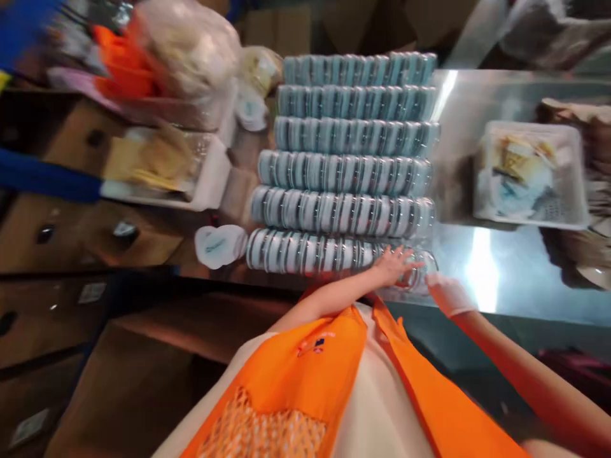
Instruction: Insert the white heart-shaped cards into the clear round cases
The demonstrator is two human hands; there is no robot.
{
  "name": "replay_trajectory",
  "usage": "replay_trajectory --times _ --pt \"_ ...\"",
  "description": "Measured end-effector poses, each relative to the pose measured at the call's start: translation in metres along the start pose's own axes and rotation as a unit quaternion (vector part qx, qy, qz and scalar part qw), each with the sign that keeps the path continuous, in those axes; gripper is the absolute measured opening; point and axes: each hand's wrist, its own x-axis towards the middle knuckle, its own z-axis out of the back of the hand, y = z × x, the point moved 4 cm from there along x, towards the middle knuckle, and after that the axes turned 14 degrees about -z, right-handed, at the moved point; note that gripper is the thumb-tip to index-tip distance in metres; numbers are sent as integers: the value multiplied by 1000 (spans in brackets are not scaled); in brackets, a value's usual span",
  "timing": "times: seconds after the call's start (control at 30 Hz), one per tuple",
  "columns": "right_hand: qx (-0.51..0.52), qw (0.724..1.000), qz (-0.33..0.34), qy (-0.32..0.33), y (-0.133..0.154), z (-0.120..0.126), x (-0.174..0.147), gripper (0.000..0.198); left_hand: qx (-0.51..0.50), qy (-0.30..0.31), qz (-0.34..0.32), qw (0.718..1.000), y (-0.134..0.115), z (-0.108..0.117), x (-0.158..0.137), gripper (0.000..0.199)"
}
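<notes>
Several rows of round, clear-lidded containers (348, 175) lie on their sides on a metal table, packed edge to edge. The row nearest me (305, 252) runs along the table's front edge. My left hand (396, 264) lies over the right part of that row, its fingers spread and touching the containers. My right hand (451, 294), with a pale covering over it, is at the row's right end, close against the last container (424, 264). Its fingers are blurred, and I cannot make out whether they grip that container.
On the right stands a white plastic bin (534, 175) with packets inside. A heart-shaped white tag stack (219, 246) lies left of the front row. Farther left are an open white box (162, 168), a plastic bag (186, 54) and cardboard boxes (90, 235).
</notes>
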Motion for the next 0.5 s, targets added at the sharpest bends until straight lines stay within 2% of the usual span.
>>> replay_trajectory --times 0.07,0.13,0.23,0.33,0.5 --pt "-10 999 -37 14 13 -7 -24 34 -31 17 -3 999 -3 -4 1 79" --pt "-9 997 -75 21 15 -13 -31 36 -54 32 2 998 -5 -10 3 83" --pt "18 994 -109 1 -2 -20 -28 33 -56 31 2 998 -8 -16 3 84" --pt "55 993 -103 -20 -20 -22 -22 32 -40 19 -10 999 -9 -15 -2 84" --pt "77 989 -126 -13 -22 -18 -18 32 -9 50 -24 998 -8 -14 -5 85"
